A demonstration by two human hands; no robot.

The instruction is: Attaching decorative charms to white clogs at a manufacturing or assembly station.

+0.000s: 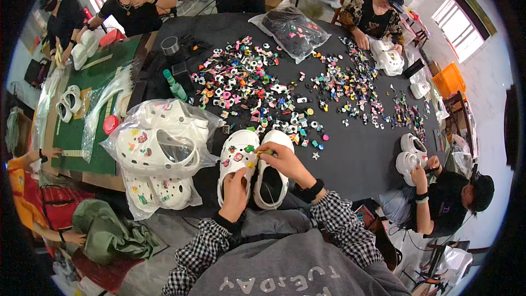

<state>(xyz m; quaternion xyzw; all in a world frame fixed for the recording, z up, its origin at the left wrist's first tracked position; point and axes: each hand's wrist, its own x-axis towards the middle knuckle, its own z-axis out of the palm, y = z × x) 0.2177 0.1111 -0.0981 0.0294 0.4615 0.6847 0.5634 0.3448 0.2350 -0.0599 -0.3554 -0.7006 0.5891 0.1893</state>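
A pair of white clogs lies side by side at the table's near edge, toes pointing away from me. The left clog (pixel 239 145) carries several colourful charms on its holed upper. My left hand (pixel 234 193) grips this clog at its opening, fingers closed on it. With thumb and fingers pinched, my right hand (pixel 289 163) holds a small yellowish charm (pixel 259 154) against the left clog's inner side; its exact shape is too small to tell. My right hand partly hides the right clog (pixel 280 138), whose upper I see only in part.
Clear bags of decorated white clogs (pixel 156 159) stand stacked at my left. Loose charms (pixel 241 77) spread over the dark table (pixel 350 153). A green bottle (pixel 174 85) and a bag of charms (pixel 293 30) lie beyond. Several co-workers handle clogs and bags around the table.
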